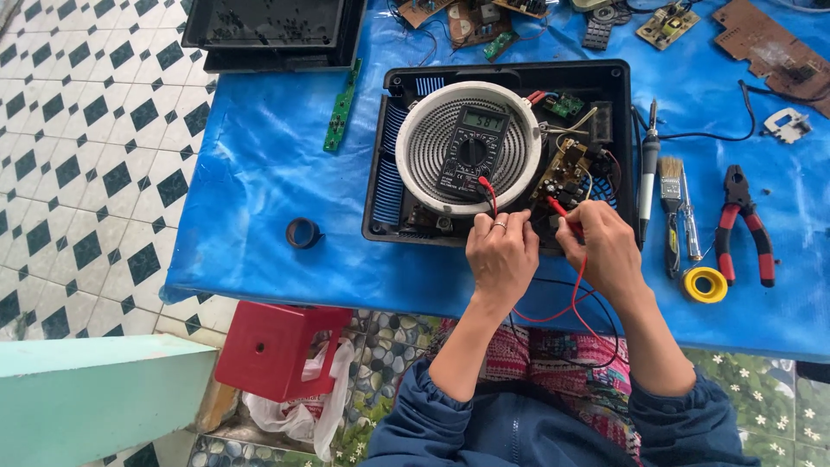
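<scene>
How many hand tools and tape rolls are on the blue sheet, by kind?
Soldering iron: 1
Brush: 1
Screwdriver-type tester: 1
Red-handled pliers: 1
Yellow tape roll: 1
Black tape roll: 1
Multimeter, resting on the heating coil: 1
Total: 7

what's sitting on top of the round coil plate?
A black multimeter lies on the white-rimmed coil plate, display lit, red lead at its lower edge. The coil's centre beneath it is covered.

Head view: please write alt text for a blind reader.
Two hands, left hand and right hand, press red probes onto a circuit board inside an opened cooker; a multimeter lies on its coil.
</scene>
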